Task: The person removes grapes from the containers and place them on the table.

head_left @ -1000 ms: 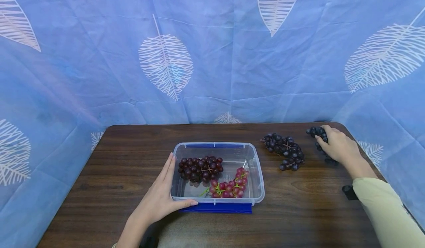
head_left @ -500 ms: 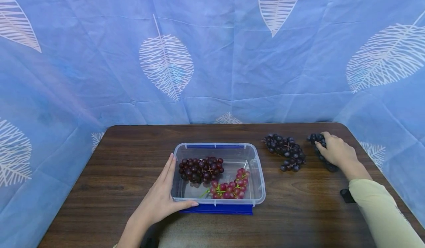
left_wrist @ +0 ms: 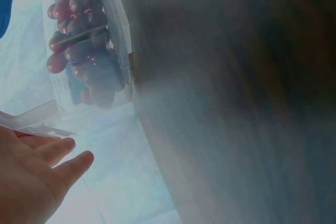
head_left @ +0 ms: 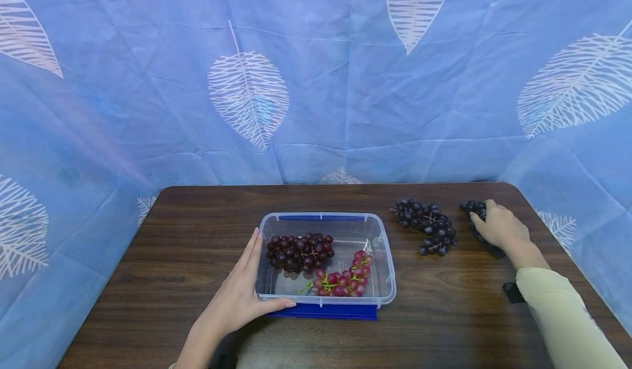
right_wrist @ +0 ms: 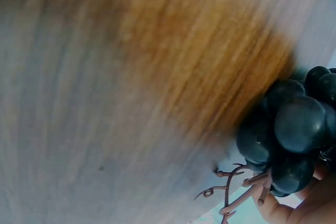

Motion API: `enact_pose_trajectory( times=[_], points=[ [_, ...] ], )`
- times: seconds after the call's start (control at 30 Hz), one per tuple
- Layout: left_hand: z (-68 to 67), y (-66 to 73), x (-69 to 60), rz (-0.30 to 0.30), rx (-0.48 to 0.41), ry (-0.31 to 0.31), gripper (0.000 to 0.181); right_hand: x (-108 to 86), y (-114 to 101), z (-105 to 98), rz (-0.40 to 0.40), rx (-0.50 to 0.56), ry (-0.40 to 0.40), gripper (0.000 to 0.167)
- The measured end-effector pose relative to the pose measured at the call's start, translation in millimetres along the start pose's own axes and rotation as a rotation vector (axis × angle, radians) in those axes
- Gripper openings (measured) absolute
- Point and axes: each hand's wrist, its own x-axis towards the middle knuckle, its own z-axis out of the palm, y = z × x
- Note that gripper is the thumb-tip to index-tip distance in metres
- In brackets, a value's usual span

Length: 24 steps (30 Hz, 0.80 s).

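Observation:
In the head view my left hand (head_left: 237, 287) rests against the left side of a clear plastic container (head_left: 387, 259), fingers straight along the wall and thumb at the front rim. Inside lie a bunch of dark red grapes (head_left: 296, 253) and a bunch of pink-red grapes (head_left: 343, 281) with green stems. At the table's far right, my right hand (head_left: 503, 227) grips a bunch of black grapes (head_left: 475, 207), partly hidden by the hand. The right wrist view shows the same black grapes (right_wrist: 299, 124) with a brown curling stem, fingers beneath them.
Another bunch of dark grapes (head_left: 429, 223) lies on the brown wooden table (head_left: 148, 281), between the container and my right hand. A blue flap (head_left: 336, 311) sticks out at the container's front. Blue leaf-patterned cloth (head_left: 316, 95) hangs behind the table.
My right hand has shifted slightly toward the table's front, its fingers closing about the black grapes. My left hand and the container keep their places.

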Motion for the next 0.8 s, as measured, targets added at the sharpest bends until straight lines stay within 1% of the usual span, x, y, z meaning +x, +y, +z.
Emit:
enact_pose_trajectory(
  times=[0.17, 0.27, 0.4, 0.6, 0.7, 0.8],
  points=[
    [0.7, 0.5, 0.1, -0.009, -0.003, -0.004, 0.137, -2.2, 2, -2, -0.019, 0.004, 0.011, 0.078],
    [1.0, 0.6, 0.1, -0.016, -0.002, -0.008, 0.137, -5.3, 3, -4, -0.022, 0.012, 0.039, 0.082],
    [0.2, 0.8, 0.0, -0.011, 0.005, -0.005, 0.137, -10.7, 4, -7, -0.031, 0.017, 0.071, 0.085],
    [0.2, 0.3, -0.5, -0.003, 0.003, -0.001, 0.137, -17.4, 2, -12, -0.074, 0.011, 0.132, 0.080],
    [0.1, 0.3, -0.4, -0.007, 0.006, -0.002, 0.137, -20.9, -1, -14, -0.101, 0.013, 0.168, 0.077],
    [-0.1, 0.1, 0.1, -0.009, 0.004, -0.004, 0.137, -26.3, -6, -17, -0.119, 0.011, 0.183, 0.076]
  ],
)
